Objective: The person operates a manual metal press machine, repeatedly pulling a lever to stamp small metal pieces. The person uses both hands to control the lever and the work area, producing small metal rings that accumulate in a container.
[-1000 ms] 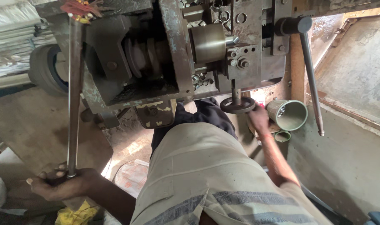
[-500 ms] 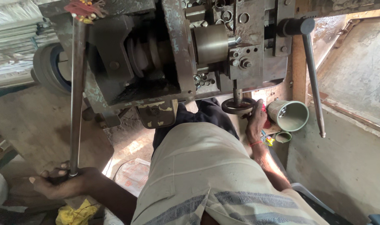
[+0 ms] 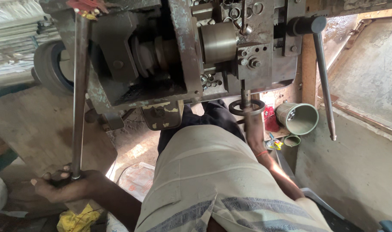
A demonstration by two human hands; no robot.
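A: Gripping low, left hand (image 3: pixel 62 189) was closed round the long lever's (image 3: pixel 79 99) end. Right hand (image 3: pixel 254 124) had fingers wrapped on the small handwheel (image 3: pixel 246 107) under the machine's (image 3: pixel 183 56) front edge.

B: Risk: sleeve or fingers could catch the spindle (image 3: pixel 217 42) if they drifted upward.

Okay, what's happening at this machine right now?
A person leans over a worn metal machine. The left hand grips the bottom end of a long steel lever. The right hand is on a small handwheel under the machine. A second lever hangs free beside a green cup.
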